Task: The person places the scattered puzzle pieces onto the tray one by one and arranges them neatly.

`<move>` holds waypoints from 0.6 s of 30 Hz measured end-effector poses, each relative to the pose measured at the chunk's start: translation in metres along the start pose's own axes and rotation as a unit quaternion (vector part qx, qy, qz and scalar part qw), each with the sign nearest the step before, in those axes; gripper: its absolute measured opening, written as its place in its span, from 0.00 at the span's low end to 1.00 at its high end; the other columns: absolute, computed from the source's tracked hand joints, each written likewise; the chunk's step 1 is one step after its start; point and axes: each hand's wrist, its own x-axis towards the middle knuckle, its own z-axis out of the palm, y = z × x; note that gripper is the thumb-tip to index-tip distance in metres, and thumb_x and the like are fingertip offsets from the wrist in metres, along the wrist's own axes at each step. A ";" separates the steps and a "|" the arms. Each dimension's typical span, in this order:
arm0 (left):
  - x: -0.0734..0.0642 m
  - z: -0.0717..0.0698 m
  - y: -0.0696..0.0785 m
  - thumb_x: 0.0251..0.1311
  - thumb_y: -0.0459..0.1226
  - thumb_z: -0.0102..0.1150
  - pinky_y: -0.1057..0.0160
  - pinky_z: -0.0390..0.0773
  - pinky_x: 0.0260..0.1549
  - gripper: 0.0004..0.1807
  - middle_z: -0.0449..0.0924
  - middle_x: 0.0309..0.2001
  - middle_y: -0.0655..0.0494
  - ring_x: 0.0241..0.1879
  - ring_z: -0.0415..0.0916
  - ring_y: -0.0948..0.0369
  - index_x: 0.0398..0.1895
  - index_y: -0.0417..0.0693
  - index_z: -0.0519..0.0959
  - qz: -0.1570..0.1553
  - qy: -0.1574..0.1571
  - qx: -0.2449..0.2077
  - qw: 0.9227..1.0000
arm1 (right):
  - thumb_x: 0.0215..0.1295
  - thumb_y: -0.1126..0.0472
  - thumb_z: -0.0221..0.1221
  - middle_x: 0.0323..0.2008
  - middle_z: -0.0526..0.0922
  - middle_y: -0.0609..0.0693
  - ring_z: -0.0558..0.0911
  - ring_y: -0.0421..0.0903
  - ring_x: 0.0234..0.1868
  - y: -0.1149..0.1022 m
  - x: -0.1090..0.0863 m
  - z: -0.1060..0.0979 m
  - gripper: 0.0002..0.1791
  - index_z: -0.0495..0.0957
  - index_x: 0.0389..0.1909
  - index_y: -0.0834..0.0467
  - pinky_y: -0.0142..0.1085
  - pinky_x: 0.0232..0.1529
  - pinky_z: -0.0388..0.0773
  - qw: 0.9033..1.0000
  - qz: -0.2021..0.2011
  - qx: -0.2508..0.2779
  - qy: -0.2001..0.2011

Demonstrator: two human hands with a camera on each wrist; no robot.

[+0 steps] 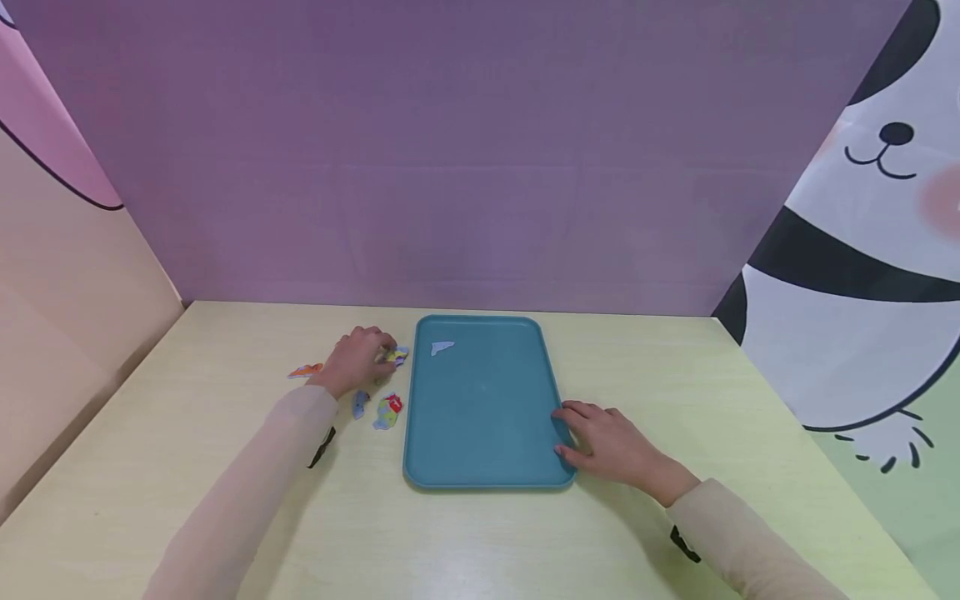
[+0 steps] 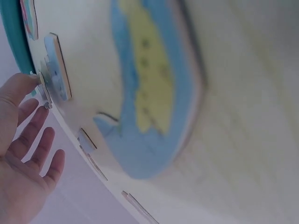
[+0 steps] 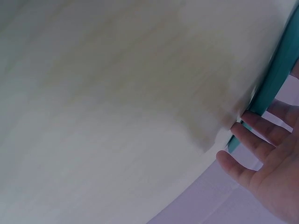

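My left hand (image 1: 358,360) is left of the blue-green tray (image 1: 483,417), pinching a small flat puzzle piece (image 2: 45,87) between thumb and index finger, the other fingers spread. A colourful puzzle piece (image 1: 397,356) shows at its fingertips in the head view. Near this hand lie an orange piece (image 1: 306,371), a small blue piece (image 1: 361,404) and a yellow-green piece with red (image 1: 387,412). One pale blue piece (image 1: 442,347) sits inside the tray near its far left corner. My right hand (image 1: 611,442) touches the tray's right rim with loosely extended fingers.
The tray lies on a pale wooden table (image 1: 667,375). Behind the table's far edge rises a purple wall panel (image 1: 450,167). A panel with a printed panda (image 1: 862,233) stands on the right, and a beige panel (image 1: 67,317) on the left.
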 end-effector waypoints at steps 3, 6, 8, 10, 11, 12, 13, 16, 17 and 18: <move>-0.001 -0.001 -0.002 0.52 0.40 0.62 0.47 0.72 0.43 0.17 0.78 0.45 0.47 0.45 0.71 0.48 0.45 0.43 0.79 0.013 0.011 0.003 1.000 | 0.57 0.49 0.59 0.53 0.75 0.58 0.75 0.55 0.54 -0.001 0.000 -0.001 0.26 0.73 0.53 0.60 0.52 0.44 0.73 1.000 0.000 0.000 0.002; -0.001 -0.002 -0.003 0.51 0.40 0.62 0.49 0.72 0.40 0.16 0.78 0.44 0.47 0.43 0.71 0.48 0.43 0.44 0.80 0.026 0.028 0.005 0.999 | 0.56 0.50 0.59 0.53 0.75 0.58 0.75 0.55 0.53 -0.001 0.000 -0.002 0.26 0.73 0.52 0.60 0.52 0.44 0.74 1.000 -0.004 -0.001 0.005; 0.000 -0.003 -0.004 0.51 0.40 0.62 0.49 0.72 0.39 0.15 0.78 0.44 0.48 0.42 0.71 0.49 0.42 0.45 0.80 0.035 0.039 0.006 0.999 | 0.56 0.50 0.60 0.53 0.75 0.58 0.75 0.55 0.53 -0.001 0.000 -0.002 0.26 0.73 0.52 0.60 0.51 0.43 0.74 1.000 -0.007 -0.004 0.007; 0.001 -0.005 -0.004 0.50 0.40 0.63 0.50 0.72 0.38 0.14 0.78 0.43 0.49 0.42 0.71 0.49 0.41 0.45 0.81 0.043 0.048 0.002 0.998 | 0.56 0.50 0.60 0.52 0.76 0.58 0.76 0.55 0.52 -0.002 0.000 -0.002 0.25 0.73 0.52 0.60 0.51 0.43 0.74 1.000 -0.009 -0.006 0.008; 0.001 -0.006 -0.003 0.50 0.40 0.63 0.50 0.72 0.39 0.14 0.78 0.43 0.49 0.42 0.71 0.49 0.41 0.45 0.81 0.047 0.051 -0.001 0.998 | 0.56 0.50 0.60 0.52 0.75 0.58 0.76 0.54 0.53 -0.002 0.000 -0.002 0.25 0.73 0.52 0.60 0.51 0.43 0.74 1.000 -0.008 -0.006 0.008; 0.002 -0.006 -0.003 0.50 0.40 0.63 0.50 0.72 0.39 0.14 0.79 0.44 0.49 0.42 0.71 0.49 0.40 0.45 0.81 0.053 0.053 -0.004 0.997 | 0.56 0.50 0.60 0.52 0.76 0.58 0.76 0.54 0.52 -0.002 0.000 -0.002 0.25 0.73 0.52 0.60 0.51 0.43 0.74 1.000 -0.009 -0.007 0.008; 0.002 -0.007 -0.003 0.50 0.40 0.63 0.50 0.72 0.39 0.14 0.79 0.44 0.49 0.42 0.72 0.49 0.40 0.45 0.81 0.060 0.056 -0.004 0.997 | 0.56 0.50 0.60 0.52 0.76 0.58 0.76 0.54 0.52 -0.002 0.000 -0.002 0.25 0.73 0.52 0.60 0.51 0.43 0.74 1.000 -0.010 -0.007 0.009; 0.004 -0.009 0.000 0.51 0.39 0.63 0.50 0.72 0.41 0.13 0.79 0.45 0.49 0.43 0.72 0.49 0.40 0.44 0.81 0.071 0.057 -0.009 0.996 | 0.56 0.51 0.59 0.52 0.76 0.58 0.76 0.54 0.53 -0.002 -0.001 -0.002 0.25 0.73 0.52 0.60 0.51 0.43 0.74 1.000 -0.009 -0.005 0.010; 0.004 -0.010 0.002 0.51 0.39 0.63 0.50 0.72 0.42 0.13 0.79 0.45 0.49 0.44 0.72 0.49 0.40 0.44 0.81 0.071 0.055 -0.011 0.996 | 0.56 0.51 0.59 0.52 0.76 0.58 0.76 0.54 0.52 -0.002 -0.001 -0.002 0.25 0.73 0.52 0.60 0.51 0.43 0.74 1.000 -0.009 -0.005 0.011; 0.004 -0.011 0.004 0.51 0.39 0.63 0.49 0.71 0.43 0.13 0.79 0.45 0.48 0.44 0.72 0.49 0.40 0.44 0.81 0.072 0.052 -0.013 0.996 | 0.56 0.51 0.59 0.52 0.76 0.58 0.76 0.54 0.53 -0.002 -0.001 -0.002 0.25 0.73 0.52 0.60 0.51 0.43 0.74 1.000 -0.009 -0.004 0.010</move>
